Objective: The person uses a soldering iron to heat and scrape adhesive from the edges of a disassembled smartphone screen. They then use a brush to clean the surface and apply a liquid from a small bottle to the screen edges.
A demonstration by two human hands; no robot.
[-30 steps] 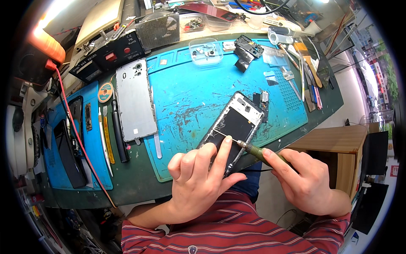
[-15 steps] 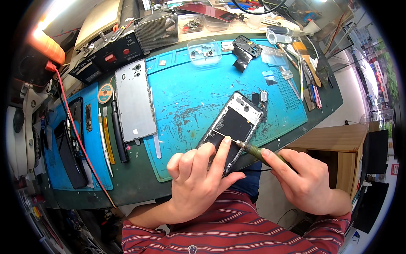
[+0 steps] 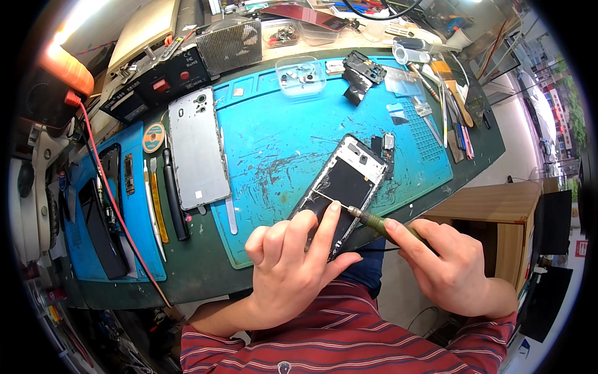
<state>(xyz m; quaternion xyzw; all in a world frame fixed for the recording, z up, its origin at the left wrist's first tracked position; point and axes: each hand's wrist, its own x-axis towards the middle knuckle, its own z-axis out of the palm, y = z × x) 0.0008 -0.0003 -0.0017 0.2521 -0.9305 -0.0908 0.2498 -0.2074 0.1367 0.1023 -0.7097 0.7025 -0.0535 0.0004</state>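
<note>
A phone frame (image 3: pixel 344 181), with a black middle and a silvery upper end, lies tilted on the blue mat's near side. My left hand (image 3: pixel 289 265) is at its lower end: the index finger stretches over the frame to the tool's thin shaft, several other fingers curl by the left edge, and the thumb sticks out at the right. Their tips are partly hidden. My right hand (image 3: pixel 450 268) is closed around a slim tool (image 3: pixel 375 222) with a green handle and metal collar. Its thin tip reaches across the frame toward the left edge.
Small phone parts (image 3: pixel 387 149) lie beside the frame's upper right. A silver phone back (image 3: pixel 199 149), black-handled tool (image 3: pixel 172 193) and dark phone (image 3: pixel 103 230) are leftward. Farther back stand a clear box (image 3: pixel 301 76) and black phone parts (image 3: pixel 364 71). A wooden cabinet (image 3: pixel 479 202) is rightward.
</note>
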